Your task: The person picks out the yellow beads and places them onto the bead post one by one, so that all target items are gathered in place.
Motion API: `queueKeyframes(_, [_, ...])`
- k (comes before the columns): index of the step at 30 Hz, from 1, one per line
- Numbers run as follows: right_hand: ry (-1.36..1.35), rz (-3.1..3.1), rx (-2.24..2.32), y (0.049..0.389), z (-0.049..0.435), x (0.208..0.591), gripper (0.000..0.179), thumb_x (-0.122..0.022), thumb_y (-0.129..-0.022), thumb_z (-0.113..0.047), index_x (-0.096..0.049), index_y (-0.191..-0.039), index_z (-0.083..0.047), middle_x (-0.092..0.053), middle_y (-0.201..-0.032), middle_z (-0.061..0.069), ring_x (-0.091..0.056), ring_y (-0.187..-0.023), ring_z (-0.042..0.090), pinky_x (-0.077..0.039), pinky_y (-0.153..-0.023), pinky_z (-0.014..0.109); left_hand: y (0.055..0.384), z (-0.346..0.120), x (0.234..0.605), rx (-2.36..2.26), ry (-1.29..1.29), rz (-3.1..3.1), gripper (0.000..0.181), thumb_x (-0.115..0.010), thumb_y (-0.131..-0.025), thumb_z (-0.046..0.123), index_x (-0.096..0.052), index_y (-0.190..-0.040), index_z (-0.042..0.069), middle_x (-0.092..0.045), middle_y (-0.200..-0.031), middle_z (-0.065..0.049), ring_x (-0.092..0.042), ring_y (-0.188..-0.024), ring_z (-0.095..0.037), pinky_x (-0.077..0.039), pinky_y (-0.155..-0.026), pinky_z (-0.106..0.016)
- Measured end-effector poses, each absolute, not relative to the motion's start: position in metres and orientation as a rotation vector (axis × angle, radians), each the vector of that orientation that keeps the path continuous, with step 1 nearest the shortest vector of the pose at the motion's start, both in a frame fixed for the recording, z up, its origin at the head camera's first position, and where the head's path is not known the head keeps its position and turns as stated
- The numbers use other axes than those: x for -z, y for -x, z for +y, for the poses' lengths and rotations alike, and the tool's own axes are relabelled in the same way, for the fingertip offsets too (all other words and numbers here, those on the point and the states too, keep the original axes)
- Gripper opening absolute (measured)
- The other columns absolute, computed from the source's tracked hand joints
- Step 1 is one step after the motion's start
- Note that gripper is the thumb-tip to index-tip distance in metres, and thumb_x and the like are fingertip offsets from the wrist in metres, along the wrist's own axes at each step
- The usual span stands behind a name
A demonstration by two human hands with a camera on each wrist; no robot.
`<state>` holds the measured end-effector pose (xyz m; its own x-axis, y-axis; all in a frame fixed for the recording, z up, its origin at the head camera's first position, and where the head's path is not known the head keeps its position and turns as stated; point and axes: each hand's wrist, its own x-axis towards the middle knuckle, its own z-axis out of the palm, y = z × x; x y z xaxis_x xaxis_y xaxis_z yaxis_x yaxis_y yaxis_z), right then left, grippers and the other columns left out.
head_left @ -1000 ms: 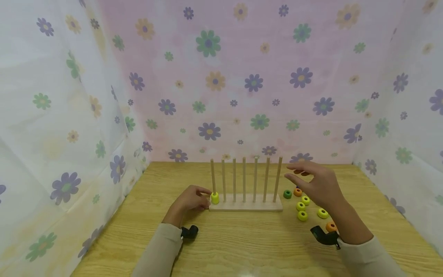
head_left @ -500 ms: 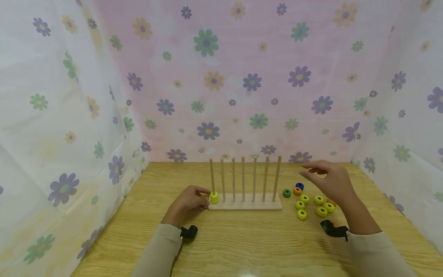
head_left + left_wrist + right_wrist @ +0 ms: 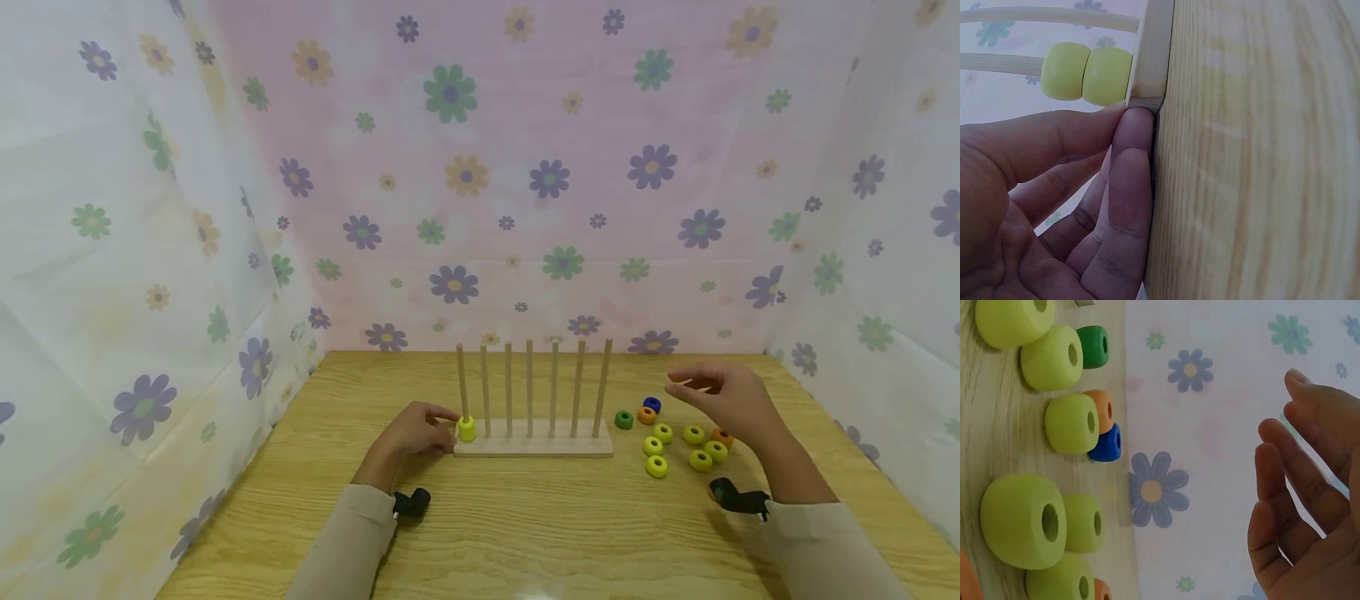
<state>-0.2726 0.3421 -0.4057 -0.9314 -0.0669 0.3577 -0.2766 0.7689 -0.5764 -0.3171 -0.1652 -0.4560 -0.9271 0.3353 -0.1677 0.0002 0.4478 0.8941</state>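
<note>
A wooden peg stand [image 3: 532,442] with a row of upright pegs stands on the table. Two yellow beads [image 3: 1087,74] are stacked on its leftmost peg. My left hand [image 3: 411,432] holds the left end of the stand's base, fingertips right at the corner below the beads. Over the right side of the table hovers my right hand [image 3: 731,404], fingers loosely bent, nothing between them. Loose beads lie below it: several yellow beads [image 3: 701,460], a green bead [image 3: 624,419], a blue bead [image 3: 652,405] and orange beads [image 3: 647,415], one partly hidden behind the right wrist's black camera.
The wood-grain table [image 3: 525,525] is enclosed by flower-printed cloth [image 3: 510,167] at the back and both sides. A black wrist camera sits on each forearm near the cuff. The tall pegs [image 3: 554,387] rise between the two hands.
My right hand has moved right, away from the pegs, and then sunk slightly over the loose beads, uncovering the blue bead and more yellow ones. My left hand stays at the stand.
</note>
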Motion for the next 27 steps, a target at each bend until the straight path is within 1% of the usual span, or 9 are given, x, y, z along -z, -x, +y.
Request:
queueKeyframes(4, [-0.261, -2.686, -0.958, 0.274, 0.35, 0.411, 0.037, -0.072, -0.097, -0.047, -0.077, -0.121, -0.02, -0.073, -0.12, 0.016, -0.068, -0.088, 0.013, -0.056, -0.067, 0.027, 0.317, -0.164, 0.455, -1.47, -0.286, 2.383, 0.045, -0.074, -0.092, 0.006, -0.067, -0.137, 0.005, -0.077, -0.097, -0.012, -0.074, -0.08, -0.019, -0.062, -0.074, -0.035])
queueKeyframes(8, [-0.255, -2.715, -0.965, 0.274, 0.355, 0.415, 0.038, -0.072, -0.097, -0.047, -0.077, -0.123, -0.018, -0.072, -0.122, 0.016, -0.066, -0.09, 0.008, -0.056, -0.067, 0.027, 0.317, -0.164, 0.456, -1.471, -0.277, 2.382, 0.046, -0.074, -0.092, 0.005, -0.067, -0.137, 0.005, -0.077, -0.097, -0.012, -0.074, -0.081, -0.019, -0.063, -0.075, -0.035])
queueKeyframes(11, [-0.244, -2.735, -0.967, 0.275, 0.359, 0.417, 0.041, -0.071, -0.097, -0.048, -0.076, -0.123, -0.017, -0.072, -0.122, 0.016, -0.066, -0.09, 0.007, -0.055, -0.066, 0.028, 0.318, -0.164, 0.457, -1.469, -0.278, 2.381, 0.046, -0.074, -0.092, 0.005, -0.067, -0.137, 0.005, -0.076, -0.098, -0.011, -0.074, -0.081, -0.019, -0.063, -0.075, -0.035])
queueKeyframes(20, [-0.224, -2.785, -0.995, 0.28, 0.371, 0.427, 0.043, -0.072, -0.096, -0.048, -0.075, -0.124, -0.014, -0.073, -0.122, 0.017, -0.068, -0.092, 0.009, -0.056, -0.069, 0.027, 0.32, -0.166, 0.458, -1.467, -0.287, 2.378, 0.047, -0.074, -0.092, 0.006, -0.066, -0.138, 0.003, -0.077, -0.097, -0.011, -0.074, -0.08, -0.019, -0.063, -0.075, -0.035])
queueKeyframes(23, [-0.229, -2.803, -1.015, 0.28, 0.372, 0.43, 0.046, -0.073, -0.096, -0.047, -0.074, -0.125, -0.011, -0.072, -0.123, 0.018, -0.069, -0.093, 0.01, -0.057, -0.07, 0.027, 0.32, -0.166, 0.458, -1.468, -0.289, 2.376, 0.047, -0.074, -0.092, 0.005, -0.066, -0.138, 0.003, -0.077, -0.097, -0.01, -0.074, -0.08, -0.018, -0.063, -0.075, -0.035])
queueKeyframes(27, [-0.231, -2.83, -1.053, 0.28, 0.375, 0.433, 0.05, -0.074, -0.096, -0.044, -0.072, -0.129, -0.007, -0.073, -0.123, 0.019, -0.071, -0.093, 0.012, -0.059, -0.071, 0.029, 0.32, -0.166, 0.458, -1.468, -0.293, 2.374, 0.046, -0.073, -0.092, 0.005, -0.066, -0.138, 0.003, -0.077, -0.097, -0.011, -0.074, -0.08, -0.018, -0.063, -0.074, -0.035])
